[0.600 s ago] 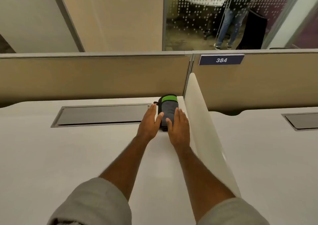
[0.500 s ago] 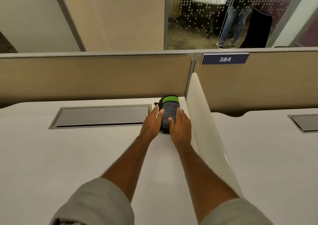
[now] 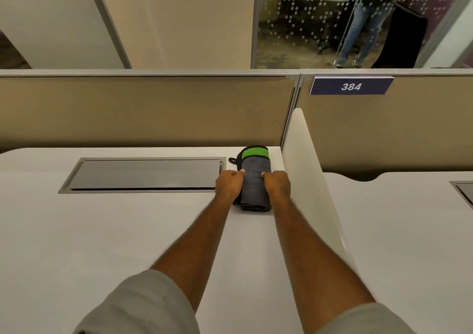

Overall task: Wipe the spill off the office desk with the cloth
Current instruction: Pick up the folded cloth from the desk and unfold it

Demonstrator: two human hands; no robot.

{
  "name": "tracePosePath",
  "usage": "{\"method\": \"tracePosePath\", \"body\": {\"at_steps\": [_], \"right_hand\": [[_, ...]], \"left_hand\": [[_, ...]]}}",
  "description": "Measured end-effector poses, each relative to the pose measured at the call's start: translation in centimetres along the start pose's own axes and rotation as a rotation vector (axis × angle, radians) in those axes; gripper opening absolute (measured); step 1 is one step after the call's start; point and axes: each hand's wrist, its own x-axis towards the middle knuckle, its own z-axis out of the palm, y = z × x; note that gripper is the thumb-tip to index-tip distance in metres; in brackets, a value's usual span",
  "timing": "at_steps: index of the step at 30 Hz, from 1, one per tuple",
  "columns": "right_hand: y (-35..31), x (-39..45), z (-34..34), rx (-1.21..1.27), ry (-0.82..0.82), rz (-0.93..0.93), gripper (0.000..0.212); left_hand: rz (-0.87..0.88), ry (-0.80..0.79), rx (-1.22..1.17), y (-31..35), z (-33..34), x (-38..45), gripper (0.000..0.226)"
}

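A rolled dark grey cloth [image 3: 254, 177] with a green band at its far end lies on the white desk [image 3: 102, 231], in the far right corner beside the divider. My left hand [image 3: 228, 183] grips the roll's left side with curled fingers, thumb on top. Across from it, my right hand [image 3: 277, 184] grips the right side in the same way. No spill shows on the desk surface in this view.
A grey cable hatch [image 3: 143, 175] is set into the desk left of the cloth. A white side divider [image 3: 307, 175] stands right of it, and a beige partition [image 3: 153, 108] runs along the back. A second desk [image 3: 409, 231] lies beyond the divider.
Both hands lay flat with straight fingers on the cloth; now their fingers have curled and they grip its two sides. The cloth stays in place.
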Motion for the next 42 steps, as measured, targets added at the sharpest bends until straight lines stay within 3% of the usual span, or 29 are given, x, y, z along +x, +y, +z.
{"method": "tracePosePath", "body": {"at_steps": [4, 7, 13, 18, 26, 35, 42], "right_hand": [[0.1, 0.5, -1.3, 0.317, -0.06, 0.14, 0.035], [0.0, -0.3, -2.3, 0.457, -0.176, 0.192, 0.036], [0.7, -5.1, -4.2, 0.57, -0.341, 0.233, 0.028], [1.0, -11.9, -5.3, 0.687, -0.432, 0.178, 0.04], [1.2, -24.1, -6.0, 0.725, -0.478, 0.064, 0.024], [3.4, -35.8, -4.8, 0.707, -0.46, -0.015, 0.033], [5.3, -42.1, -2.4, 0.994, -0.439, 0.025, 0.019]], "left_hand": [[-0.186, -0.057, -0.295, -0.1, 0.4, -0.1, 0.034], [-0.233, -0.113, -0.433, -0.5, 0.5, -1.1, 0.039], [-0.165, -0.139, -0.48, -1.3, -1.7, -4.2, 0.03], [-0.084, -0.166, -0.454, -3.1, -6.6, -8.0, 0.02], [0.002, -0.266, -0.486, -6.6, -15.1, -16.2, 0.037], [0.116, -0.28, -0.405, -11.4, -22.0, -23.8, 0.026], [0.049, -0.275, -0.593, -14.7, -24.4, -27.8, 0.022]]}}
